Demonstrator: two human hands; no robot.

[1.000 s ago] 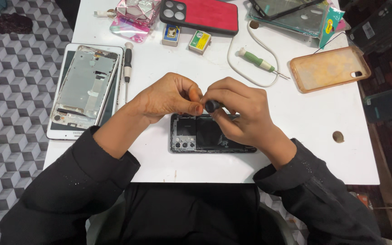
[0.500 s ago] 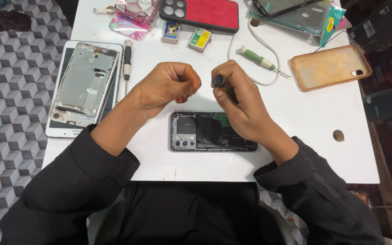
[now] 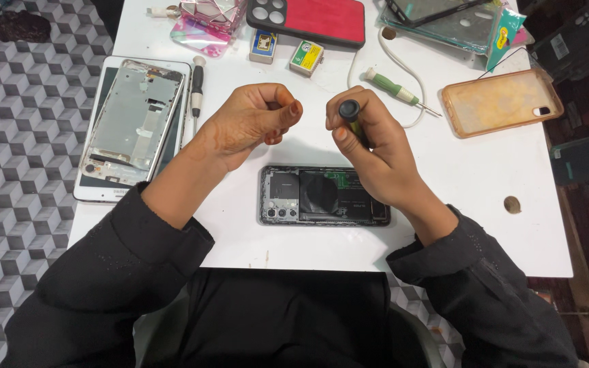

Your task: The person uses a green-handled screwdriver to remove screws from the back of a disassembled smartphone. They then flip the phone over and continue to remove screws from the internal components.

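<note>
An opened black phone with its back cover off lies flat on the white table, near the front edge. My right hand is raised above the phone's right half and grips a small screwdriver with a black cap, held upright. My left hand hovers above and left of the phone with fingertips pinched together; whether something tiny sits between them I cannot tell. Both hands are off the phone.
A bare metal phone frame lies on a white tablet at the left, a dark screwdriver beside it. Farther back: a red phone case, two small boxes, a green-handled screwdriver, a white cable, an orange case.
Both hands have lifted off the phone and moved apart. The right hand has raised the screwdriver upright; the left hand has drawn back to the left, still pinched.
</note>
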